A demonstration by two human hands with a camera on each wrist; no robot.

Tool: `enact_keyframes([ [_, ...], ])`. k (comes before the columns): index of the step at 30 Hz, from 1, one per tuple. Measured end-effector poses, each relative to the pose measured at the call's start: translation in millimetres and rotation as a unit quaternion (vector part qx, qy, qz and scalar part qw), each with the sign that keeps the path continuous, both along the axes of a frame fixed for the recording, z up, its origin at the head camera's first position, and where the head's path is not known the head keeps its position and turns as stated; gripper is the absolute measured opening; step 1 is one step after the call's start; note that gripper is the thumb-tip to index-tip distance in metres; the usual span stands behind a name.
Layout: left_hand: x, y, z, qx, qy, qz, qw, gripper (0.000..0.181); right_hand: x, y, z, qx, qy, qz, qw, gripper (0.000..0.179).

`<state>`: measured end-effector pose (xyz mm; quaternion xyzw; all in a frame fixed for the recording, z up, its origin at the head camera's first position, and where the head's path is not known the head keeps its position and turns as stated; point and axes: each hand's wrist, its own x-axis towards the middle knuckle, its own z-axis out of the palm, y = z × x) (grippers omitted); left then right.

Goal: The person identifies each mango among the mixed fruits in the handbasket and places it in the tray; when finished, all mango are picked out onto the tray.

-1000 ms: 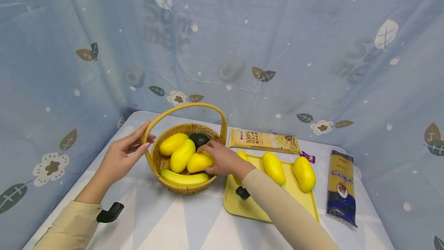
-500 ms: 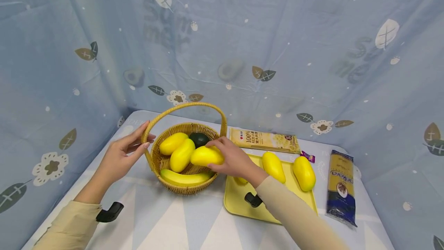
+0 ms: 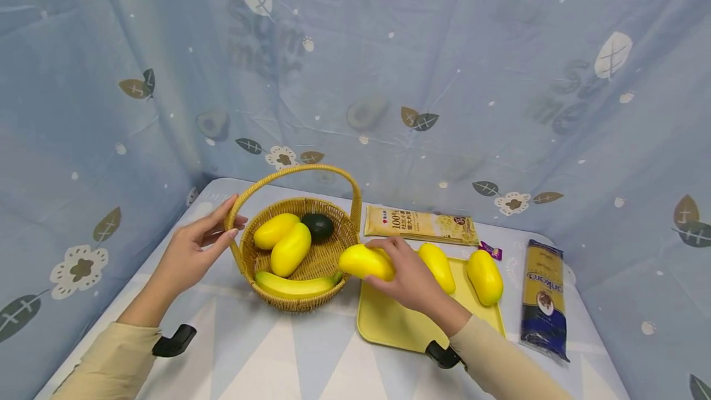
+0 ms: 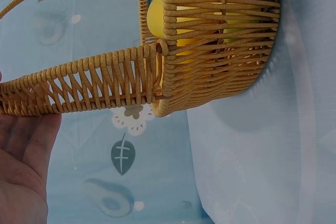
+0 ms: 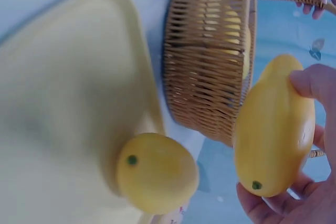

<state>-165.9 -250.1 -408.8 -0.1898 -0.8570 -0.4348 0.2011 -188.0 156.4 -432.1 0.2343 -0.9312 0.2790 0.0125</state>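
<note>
My left hand [image 3: 197, 249] holds the left side of the wicker basket's handle [image 3: 294, 170] between thumb and fingers. Inside the basket [image 3: 297, 308] lie two yellow mangoes, one of them the front mango [image 3: 291, 249], along with a dark green avocado [image 3: 318, 227] and a banana [image 3: 294, 286]. Another mango [image 3: 365, 262] is in my right hand [image 3: 408, 276], gripped by thumb and fingertips beside the basket's right rim. The right wrist view shows this held mango [image 5: 273, 129] raised above the level of the tray.
A yellow tray [image 3: 389, 326] right of the basket bears a middle mango [image 3: 437, 267] and a right mango [image 3: 485, 278]. Behind it lie a pasta packet [image 3: 420, 225] and a small purple wrapper [image 3: 490, 250]. A blue-and-gold packet [image 3: 544, 301] lies at far right.
The right hand has lifted a mango out of the basket and carried it right, past the rim to the tray's left edge. The left hand stays on the handle.
</note>
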Motion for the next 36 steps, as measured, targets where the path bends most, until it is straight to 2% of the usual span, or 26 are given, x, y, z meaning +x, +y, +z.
enact_keyframes([
  [8, -0.1, 0.6, -1.6, -0.004, -0.003, 0.004, 1.0, 0.072, 26.2, 22.6, -13.8, -0.01, -0.015, -0.042, 0.999, 0.057],
  [13, 0.4, 0.5, -1.2, -0.003, -0.003, 0.003, 1.0, 0.072, 39.5, 33.2, -27.4, -0.015, -0.038, -0.059, 0.9974, 0.055],
  [20, 0.9, -0.1, -0.3, 0.001, -0.003, 0.001, 1.0, 0.074, 51.8, 37.5, -52.6, -0.001, -0.069, -0.052, 0.9963, 0.054],
  [24, 1.3, -0.1, -0.2, 0.003, -0.006, -0.002, 1.0, 0.074, 56.2, 36.8, -62.5, 0.013, -0.063, -0.047, 0.9968, 0.055],
  [30, 1.6, -0.6, 0.0, 0.005, -0.007, -0.005, 0.9999, 0.073, 59.8, 36.5, -63.7, 0.032, -0.054, -0.038, 0.9973, 0.058],
  [36, 1.5, 0.4, 1.7, 0.005, -0.007, -0.003, 1.0, 0.071, 62.9, 40.3, -58.6, 0.061, -0.037, -0.003, 0.9974, 0.056],
])
